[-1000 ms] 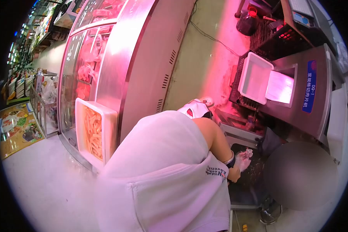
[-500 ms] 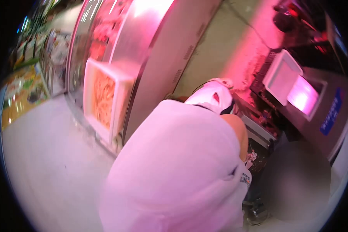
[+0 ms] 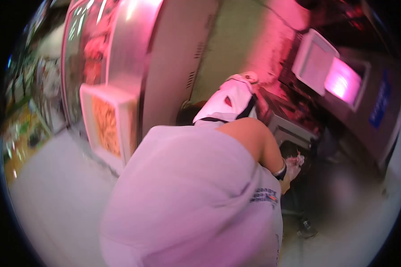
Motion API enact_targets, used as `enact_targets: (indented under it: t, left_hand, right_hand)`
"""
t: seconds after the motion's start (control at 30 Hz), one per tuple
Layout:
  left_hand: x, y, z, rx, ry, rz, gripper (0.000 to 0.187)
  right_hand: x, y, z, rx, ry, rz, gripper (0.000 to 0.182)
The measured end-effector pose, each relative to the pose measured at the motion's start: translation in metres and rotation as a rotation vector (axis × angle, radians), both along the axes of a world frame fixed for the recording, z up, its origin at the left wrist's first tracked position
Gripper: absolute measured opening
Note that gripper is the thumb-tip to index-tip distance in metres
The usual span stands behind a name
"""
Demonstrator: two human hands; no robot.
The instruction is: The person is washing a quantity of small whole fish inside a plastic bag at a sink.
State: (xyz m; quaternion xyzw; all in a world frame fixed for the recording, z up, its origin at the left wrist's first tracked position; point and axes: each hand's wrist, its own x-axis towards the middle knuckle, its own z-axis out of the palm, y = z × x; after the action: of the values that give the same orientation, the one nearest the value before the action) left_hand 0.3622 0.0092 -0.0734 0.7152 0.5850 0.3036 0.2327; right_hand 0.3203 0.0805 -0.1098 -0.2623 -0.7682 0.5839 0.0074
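Observation:
A loose pale short sleeve [image 3: 182,187] fills the middle of the view. Out of it comes my bent bare arm, with a dark band [image 3: 280,171] at the wrist. Past that band is my left hand [image 3: 292,168], small and blurred, over a dark area in front of me. A crinkled, pale pink lump [image 3: 300,159] shows at its fingertips; I cannot tell whether the hand grips it. Dark lettering [image 3: 266,196] marks the shirt beside the wrist. My right hand does not show. White cloth [image 3: 223,102] with dark bands and a red mark lies beyond my elbow.
A white box [image 3: 87,102] of pale orange pieces stands left, beside a glass case with meat [image 3: 95,51] and a vented metal cabinet [image 3: 173,66]. At right, a white tray [image 3: 314,60] lies beside a brightly lit panel [image 3: 344,82]. A dark shoe [image 3: 306,228] is low right.
The view has shifted, bringing my forearm, wristband and hand out from behind the sleeve. The box and cabinet sit further left, and more of the shirt lettering shows.

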Motion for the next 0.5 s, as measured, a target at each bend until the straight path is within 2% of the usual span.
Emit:
enact_targets:
  t: [0.07, 0.17, 0.23, 0.27, 0.3, 0.37, 0.4, 0.43, 0.47, 0.5]
  left_hand:
    - [-0.016, -0.019, 0.027, -0.054, 0.066, -0.122, 0.021]
    - [0.037, -0.002, 0.012, -0.085, 0.117, 0.115, 0.012]
    - [0.045, -0.009, 0.001, 0.169, 0.099, 0.088, 0.011]
    - [0.041, -0.016, 0.025, -0.066, 0.088, 0.025, 0.012]
    - [0.045, -0.014, 0.015, 0.013, 0.103, -0.082, 0.018]
    - [0.054, -0.019, 0.010, 0.117, 0.103, -0.137, 0.020]
    - [0.058, -0.019, 0.004, 0.147, 0.095, -0.186, 0.022]
    - [0.058, -0.020, 0.006, 0.175, 0.083, -0.231, 0.023]
    - [0.060, -0.022, 0.011, 0.068, 0.082, -0.277, 0.026]
    - [0.060, -0.023, 0.015, 0.089, 0.080, -0.347, 0.026]
  right_hand:
    - [0.013, -0.001, 0.003, -0.006, 0.027, -0.080, 0.022]
    - [0.044, 0.001, 0.005, 0.006, 0.079, -0.226, 0.023]
    - [0.065, 0.002, 0.002, 0.055, 0.104, -0.301, 0.023]
    - [0.073, 0.007, -0.002, 0.133, 0.101, -0.315, 0.023]
    - [0.095, 0.011, -0.003, 0.206, 0.108, -0.335, 0.023]
    - [0.132, 0.023, -0.023, 0.327, 0.125, -0.370, 0.024]
    - [0.157, 0.040, -0.058, -0.164, 0.339, -0.543, 0.026]
    - [0.159, 0.038, -0.052, -0.650, 0.584, -0.676, 0.028]
    - [0.170, 0.036, -0.038, -1.104, 0.837, -0.624, 0.024]
    - [0.166, 0.024, -0.018, -1.061, 0.881, -0.676, 0.024]
